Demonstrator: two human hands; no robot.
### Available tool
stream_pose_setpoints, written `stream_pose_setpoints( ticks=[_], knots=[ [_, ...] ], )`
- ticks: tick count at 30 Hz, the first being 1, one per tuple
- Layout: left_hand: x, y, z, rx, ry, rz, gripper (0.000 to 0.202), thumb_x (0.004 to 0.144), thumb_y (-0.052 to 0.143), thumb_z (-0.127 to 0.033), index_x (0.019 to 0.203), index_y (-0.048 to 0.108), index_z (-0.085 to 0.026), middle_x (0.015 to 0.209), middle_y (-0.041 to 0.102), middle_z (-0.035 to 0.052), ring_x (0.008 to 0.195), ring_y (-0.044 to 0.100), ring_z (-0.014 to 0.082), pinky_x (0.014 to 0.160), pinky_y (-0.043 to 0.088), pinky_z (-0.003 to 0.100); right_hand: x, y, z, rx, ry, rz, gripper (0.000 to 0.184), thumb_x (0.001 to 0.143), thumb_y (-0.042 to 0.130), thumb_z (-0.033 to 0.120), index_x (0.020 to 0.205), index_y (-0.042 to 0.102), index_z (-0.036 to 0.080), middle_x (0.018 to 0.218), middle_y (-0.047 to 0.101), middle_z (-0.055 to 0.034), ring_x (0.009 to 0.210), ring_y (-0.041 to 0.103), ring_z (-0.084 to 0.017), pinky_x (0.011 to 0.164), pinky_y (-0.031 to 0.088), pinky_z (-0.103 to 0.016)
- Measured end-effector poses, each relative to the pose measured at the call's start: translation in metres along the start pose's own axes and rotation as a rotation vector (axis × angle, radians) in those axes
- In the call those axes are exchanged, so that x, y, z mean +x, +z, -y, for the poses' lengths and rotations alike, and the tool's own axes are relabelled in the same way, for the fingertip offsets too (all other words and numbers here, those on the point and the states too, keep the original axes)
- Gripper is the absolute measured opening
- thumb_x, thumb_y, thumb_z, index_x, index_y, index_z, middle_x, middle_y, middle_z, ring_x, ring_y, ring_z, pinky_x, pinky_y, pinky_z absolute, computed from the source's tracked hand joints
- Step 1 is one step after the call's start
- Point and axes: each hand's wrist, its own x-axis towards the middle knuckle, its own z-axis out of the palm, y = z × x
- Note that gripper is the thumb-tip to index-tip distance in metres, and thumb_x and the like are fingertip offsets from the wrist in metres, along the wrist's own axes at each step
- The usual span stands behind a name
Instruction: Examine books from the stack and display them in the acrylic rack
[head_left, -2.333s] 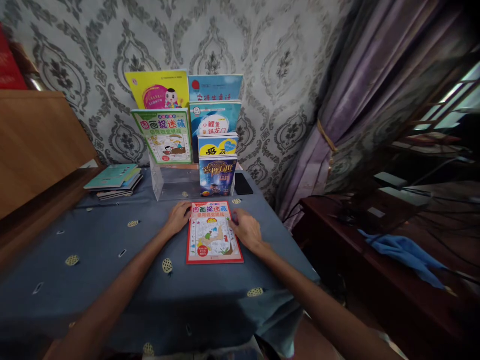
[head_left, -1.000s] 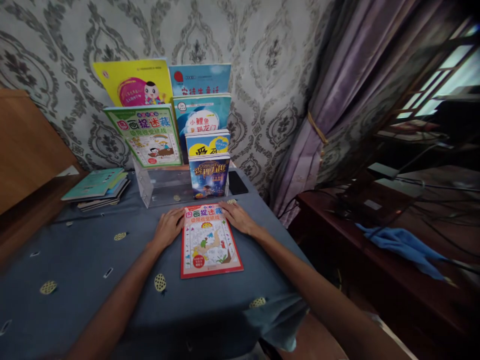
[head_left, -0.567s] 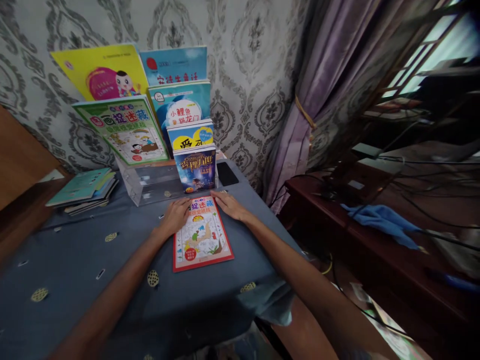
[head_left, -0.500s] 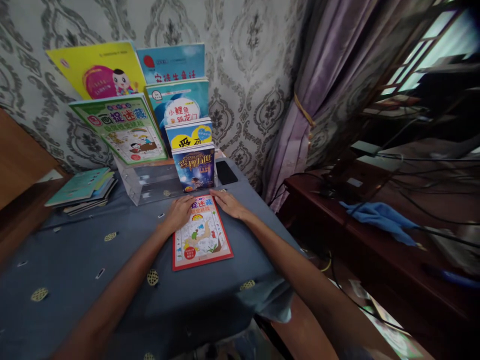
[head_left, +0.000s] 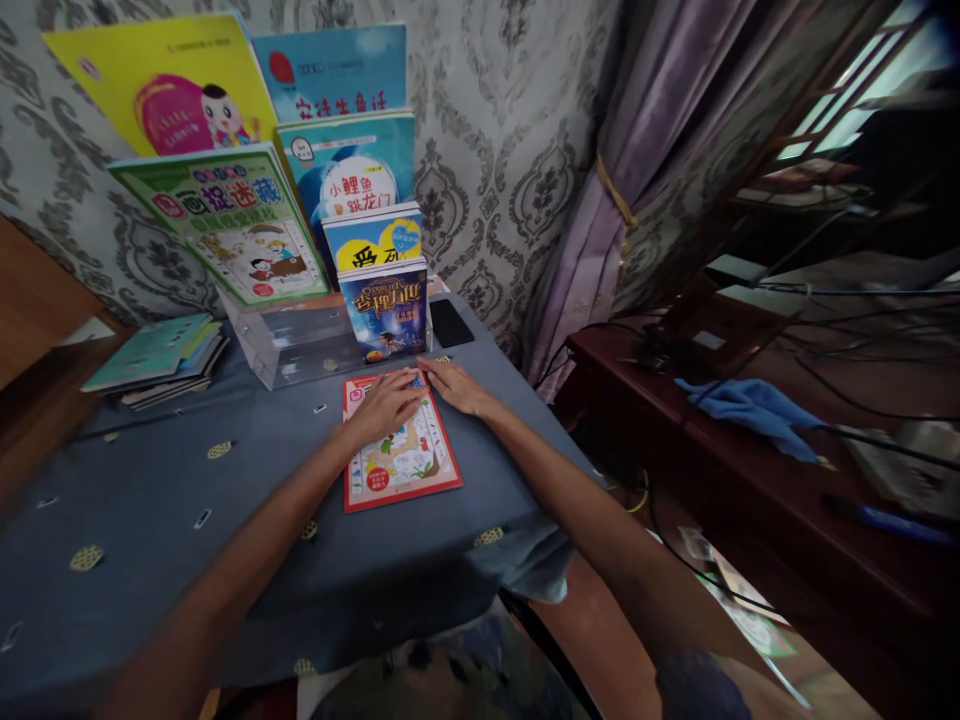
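A red-bordered picture book (head_left: pixel 401 465) lies flat on the cloth-covered table. My left hand (head_left: pixel 386 405) rests over its upper half, palm down with fingers stretched out towards the right. At the upper right corner of the book is my right hand (head_left: pixel 456 388), its fingers extended and touching the edge there. Just behind the hands, a dark blue book (head_left: pixel 386 315) stands upright at the front of a clear acrylic rack (head_left: pixel 300 345). A green picture book (head_left: pixel 232 230) leans in the rack to its left.
Taller books stand behind, among them a yellow one (head_left: pixel 157 60) and a teal one (head_left: pixel 352 150). A black phone (head_left: pixel 451 323) lies right of the rack. Left is a stack of thin books (head_left: pixel 150 352). A dark red desk (head_left: pixel 675 450) holds a blue cloth (head_left: pixel 750 410) and cables.
My left hand has slid rightward across the book from its left edge, uncovering the upper left corner. The right hand stays by the upper right corner. The view has tilted down slightly.
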Motion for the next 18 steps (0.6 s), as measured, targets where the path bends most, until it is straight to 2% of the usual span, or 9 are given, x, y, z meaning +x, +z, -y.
stream_pose_setpoints(
  ticks=[5, 10, 13, 18],
  knots=[
    [-0.029, -0.008, -0.036, -0.071, 0.127, 0.111, 0.042, 0.1, 0.048, -0.045, 0.137, 0.059, -0.029, 0.149, 0.052, 0.0092, 0.145, 0.038, 0.0275, 0.119, 0.024, 0.057, -0.002, 0.001, -0.001, -0.014, 0.0, -0.007, 0.05, 0.104, 0.029, 0.031, 0.151, 0.042, 0.022, 0.148, 0.055, -0.0068, 0.137, 0.049, -0.023, 0.116, 0.037, -0.045],
    [-0.061, -0.01, -0.071, -0.059, 0.214, 0.164, 0.057, 0.097, 0.046, -0.059, 0.144, 0.05, -0.027, 0.154, 0.046, 0.011, 0.145, 0.038, 0.028, 0.121, 0.014, 0.06, -0.004, 0.0, 0.004, -0.034, -0.003, -0.007, 0.051, 0.103, 0.029, 0.029, 0.15, 0.044, 0.019, 0.147, 0.055, -0.0081, 0.136, 0.05, -0.024, 0.116, 0.037, -0.045],
    [-0.067, -0.007, -0.079, 0.002, 0.223, 0.167, 0.057, 0.101, 0.039, -0.056, 0.147, 0.045, -0.023, 0.155, 0.045, 0.0136, 0.146, 0.036, 0.028, 0.122, 0.012, 0.06, -0.005, 0.0, 0.008, -0.06, -0.003, -0.009, 0.051, 0.102, 0.029, 0.028, 0.149, 0.046, 0.017, 0.148, 0.055, -0.0101, 0.137, 0.049, -0.025, 0.117, 0.034, -0.045],
    [-0.06, -0.001, -0.074, 0.058, 0.202, 0.139, 0.053, 0.103, 0.035, -0.053, 0.146, 0.044, -0.024, 0.154, 0.046, 0.0116, 0.147, 0.035, 0.0258, 0.123, 0.01, 0.058, -0.006, 0.002, 0.01, -0.103, -0.006, 0.011, 0.05, 0.101, 0.029, 0.025, 0.147, 0.048, 0.017, 0.148, 0.055, -0.0112, 0.139, 0.047, -0.024, 0.118, 0.032, -0.046]
  ],
)
